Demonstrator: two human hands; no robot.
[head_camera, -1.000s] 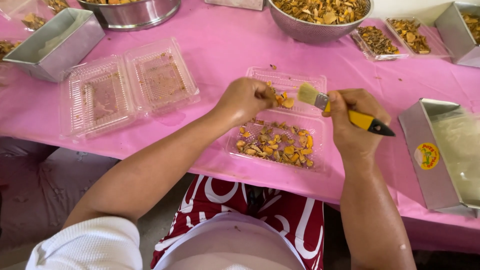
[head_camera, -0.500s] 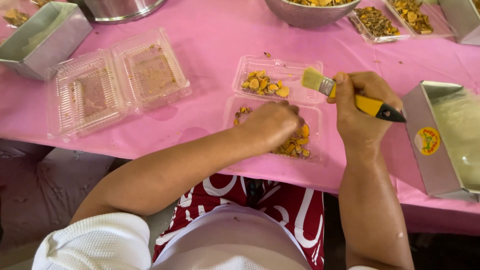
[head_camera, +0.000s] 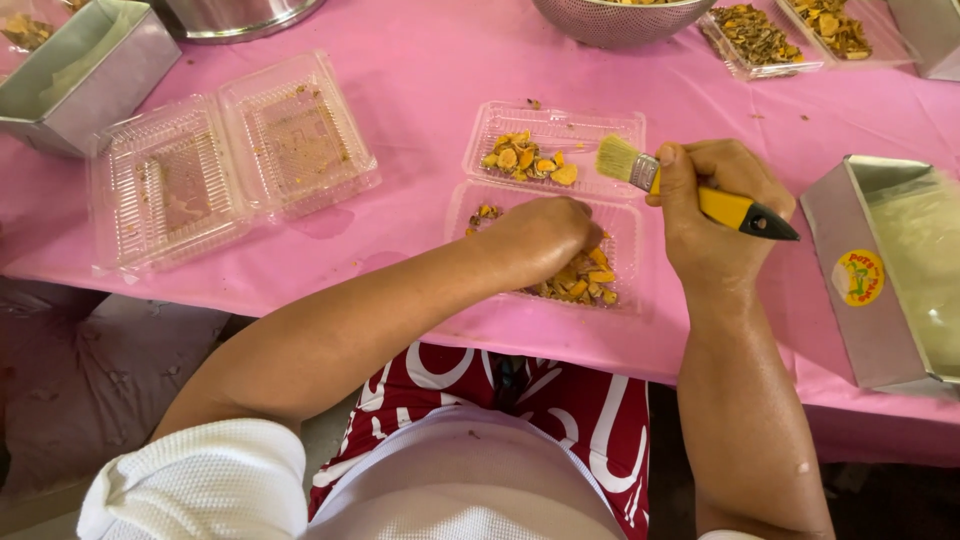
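Note:
An open clear plastic clamshell box lies on the pink tablecloth. Its far half holds a few orange-yellow root pieces. Its near half holds more orange pieces. My left hand is down in the near half, its fingers curled over the pieces; I cannot tell whether it grips any. My right hand holds a small paintbrush with a yellow and black handle, its pale bristles pointing left over the box's hinge.
A second open clamshell box, smeared inside, lies at the left. A metal loaf tin stands at far left, another metal tin at the right edge. A mesh bowl and filled trays sit at the back.
My left hand has moved from the far half of the box down into the near half. The right hand with the brush has stayed nearly in place. The view has tilted a little.

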